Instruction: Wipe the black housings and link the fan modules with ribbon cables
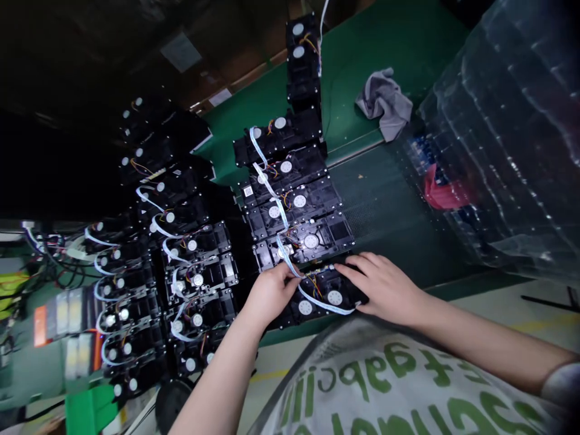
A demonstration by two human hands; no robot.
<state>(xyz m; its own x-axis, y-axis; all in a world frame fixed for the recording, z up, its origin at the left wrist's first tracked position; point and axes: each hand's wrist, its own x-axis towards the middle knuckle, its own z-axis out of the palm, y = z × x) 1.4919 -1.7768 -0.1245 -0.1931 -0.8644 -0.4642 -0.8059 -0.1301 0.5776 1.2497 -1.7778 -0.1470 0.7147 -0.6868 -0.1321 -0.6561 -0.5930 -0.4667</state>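
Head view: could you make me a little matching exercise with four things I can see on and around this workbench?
Things:
1. Left hand
2. Right hand
3. Cloth
4. Plastic sheeting

Places or states:
A. See-through, at the picture's right
B. Fingertips at a pale ribbon cable
C. Grey, crumpled on the green surface
D. Fingers spread at the right end of the nearest black unit

Pairs: 1-B, 2-D, 3-C, 4-A

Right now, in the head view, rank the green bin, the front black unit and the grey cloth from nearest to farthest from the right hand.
1. Front black unit: directly at the right hand, on its left side.
2. Grey cloth: beyond the hand, farther up the picture.
3. Green bin: far left, at the bottom edge.
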